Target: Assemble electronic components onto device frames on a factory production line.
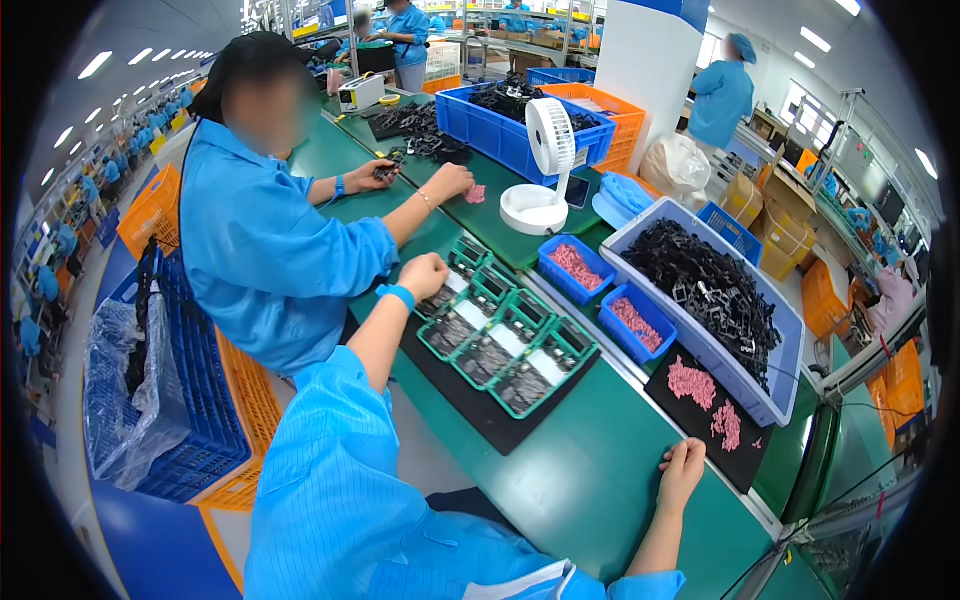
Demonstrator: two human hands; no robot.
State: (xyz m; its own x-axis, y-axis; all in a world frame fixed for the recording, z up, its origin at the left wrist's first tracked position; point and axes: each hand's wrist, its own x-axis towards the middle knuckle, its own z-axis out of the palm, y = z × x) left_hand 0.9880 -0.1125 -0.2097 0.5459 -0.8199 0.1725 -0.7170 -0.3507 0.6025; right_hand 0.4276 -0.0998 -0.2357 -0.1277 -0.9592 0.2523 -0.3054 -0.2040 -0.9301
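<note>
My left hand point(427, 276) is over the far left corner of a group of green-framed trays point(500, 335), its fingers closed in a pinch; anything in them is too small to make out. The trays hold small dark parts and pale strips, and lie on a black mat point(480, 412). My right hand point(683, 468) is at the near edge of another black mat point(740, 468), beside loose pink pieces point(727, 427). Its fingers curl together, and what they may hold is hidden. More pink pieces point(690, 384) lie in a second pile.
Two small blue bins point(660, 348) of pink pieces stand beside a large grey-blue bin point(785, 405) full of black parts. A white fan point(535, 210) stands farther back. To my left, a co-worker point(280, 240) handles black parts at the same green table point(560, 480).
</note>
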